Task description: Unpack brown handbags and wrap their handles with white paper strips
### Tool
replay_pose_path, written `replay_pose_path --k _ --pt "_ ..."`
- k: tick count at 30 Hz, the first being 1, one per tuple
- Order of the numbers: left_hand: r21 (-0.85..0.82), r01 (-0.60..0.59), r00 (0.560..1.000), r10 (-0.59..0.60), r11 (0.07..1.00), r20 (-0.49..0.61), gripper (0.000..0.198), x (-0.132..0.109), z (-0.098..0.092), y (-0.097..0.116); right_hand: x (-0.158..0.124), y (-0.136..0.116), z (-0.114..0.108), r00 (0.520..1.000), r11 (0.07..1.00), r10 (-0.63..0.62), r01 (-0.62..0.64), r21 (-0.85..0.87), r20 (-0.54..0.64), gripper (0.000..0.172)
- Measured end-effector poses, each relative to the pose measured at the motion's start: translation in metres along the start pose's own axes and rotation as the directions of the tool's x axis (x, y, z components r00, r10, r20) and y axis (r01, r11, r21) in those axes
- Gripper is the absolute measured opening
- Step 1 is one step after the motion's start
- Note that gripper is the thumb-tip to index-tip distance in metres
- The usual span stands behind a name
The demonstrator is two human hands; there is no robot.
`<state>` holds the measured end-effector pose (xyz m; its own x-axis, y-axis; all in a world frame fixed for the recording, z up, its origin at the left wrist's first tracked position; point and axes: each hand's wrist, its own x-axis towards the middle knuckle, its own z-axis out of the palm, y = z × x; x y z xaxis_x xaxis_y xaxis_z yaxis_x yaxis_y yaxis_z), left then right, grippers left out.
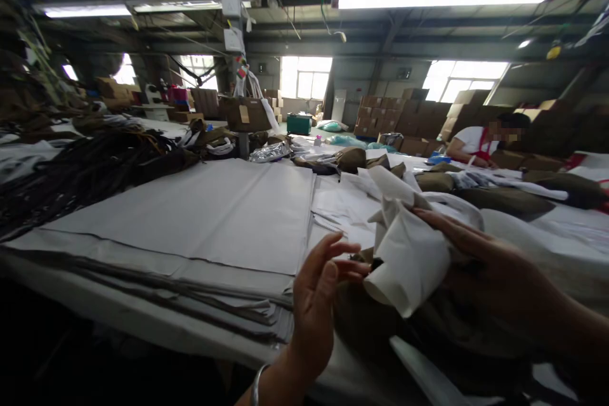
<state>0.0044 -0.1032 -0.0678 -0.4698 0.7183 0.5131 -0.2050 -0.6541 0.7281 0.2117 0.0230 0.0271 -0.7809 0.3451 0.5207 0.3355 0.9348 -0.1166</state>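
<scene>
My right hand (480, 254) lies over a crumpled wad of white tissue paper (404, 254), its fingers pressed flat along the paper on top of a dark olive-brown bag (375, 323). My left hand (316, 295) hovers just left of the wad, palm turned toward me, fingers spread and curled slightly, fingertips close to the bag's opening and holding nothing. A metal bangle shows on the left wrist. The bag's lower part sits in shadow under my arms.
A tall stack of large white paper sheets (204, 216) fills the table to the left. Dark straps (80, 171) are heaped far left. More olive bags (504, 200) lie at right. A seated person (480, 139) works at the far end, with cardboard boxes (409, 114) behind.
</scene>
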Motion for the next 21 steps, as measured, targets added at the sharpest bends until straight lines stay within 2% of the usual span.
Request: replay_pose_path --k 1,2,3,4,5,6,7,8,11,13,15,17,19,21 --pt "0.058 -0.091 0.995 0.093 0.994 -0.034 0.025 -0.003 -0.002 0.0 -0.004 0.001 -0.004 0.999 0.999 0.042 -0.042 0.002 -0.009 0.073" --pt "0.16 -0.201 0.979 0.203 0.966 0.001 0.022 -0.005 -0.003 -0.002 -0.008 0.002 -0.006 0.998 0.998 0.069 -0.069 0.005 -0.009 0.073" --pt "0.268 -0.324 0.946 0.304 0.907 0.113 0.018 -0.007 -0.003 -0.005 -0.011 0.002 -0.007 0.996 0.996 0.094 -0.094 0.008 0.003 0.074" --pt "0.336 -0.452 0.887 0.377 0.826 0.266 0.015 -0.006 -0.002 -0.011 -0.014 0.002 -0.006 0.995 0.995 0.102 -0.102 0.014 0.017 0.075" --pt "0.354 -0.57 0.809 0.43 0.741 0.401 0.012 -0.004 0.0 -0.019 -0.016 0.001 -0.004 0.995 0.995 0.093 -0.094 0.021 0.028 0.076" --pt "0.339 -0.661 0.731 0.475 0.669 0.49 0.012 -0.001 0.003 -0.029 -0.019 0.001 -0.002 0.996 0.996 0.083 -0.084 0.02 0.044 0.076" --pt "0.317 -0.724 0.672 0.52 0.613 0.528 0.019 0.004 0.006 -0.04 -0.021 0.001 0.001 0.996 0.997 0.069 -0.07 0.013 0.064 0.077" --pt "0.311 -0.759 0.636 0.553 0.572 0.538 0.029 0.009 0.008 -0.05 -0.023 0.001 0.004 0.995 0.999 0.048 -0.048 0.008 0.088 0.078" --pt "0.313 -0.816 0.572 0.598 0.486 0.561 0.056 0.022 0.011 -0.073 -0.032 0.004 0.007 0.987 0.999 -0.025 0.031 -0.036 0.16 0.08" --pt "0.278 -0.832 0.549 0.647 0.48 0.529 0.059 0.024 0.013 -0.077 -0.04 0.005 0.005 0.977 0.992 -0.088 0.104 -0.073 0.196 0.079" --pt "0.212 -0.832 0.549 0.7 0.513 0.457 0.056 0.02 0.016 -0.074 -0.051 0.005 0.0 0.961 0.982 -0.14 0.166 -0.092 0.238 0.078" --pt "0.159 -0.803 0.583 0.703 0.574 0.406 0.055 0.012 0.019 -0.069 -0.06 0.004 -0.005 0.94 0.977 -0.173 0.201 -0.066 0.293 0.074" --pt "0.154 -0.755 0.639 0.662 0.637 0.392 0.055 0.004 0.024 -0.063 -0.062 -0.001 -0.007 0.908 0.978 -0.183 0.208 -0.026 0.377 0.068" --pt "0.149 -0.729 0.667 0.644 0.668 0.375 0.054 -0.001 0.029 -0.058 -0.055 -0.009 -0.003 0.84 0.978 -0.185 0.209 0.01 0.51 0.064"
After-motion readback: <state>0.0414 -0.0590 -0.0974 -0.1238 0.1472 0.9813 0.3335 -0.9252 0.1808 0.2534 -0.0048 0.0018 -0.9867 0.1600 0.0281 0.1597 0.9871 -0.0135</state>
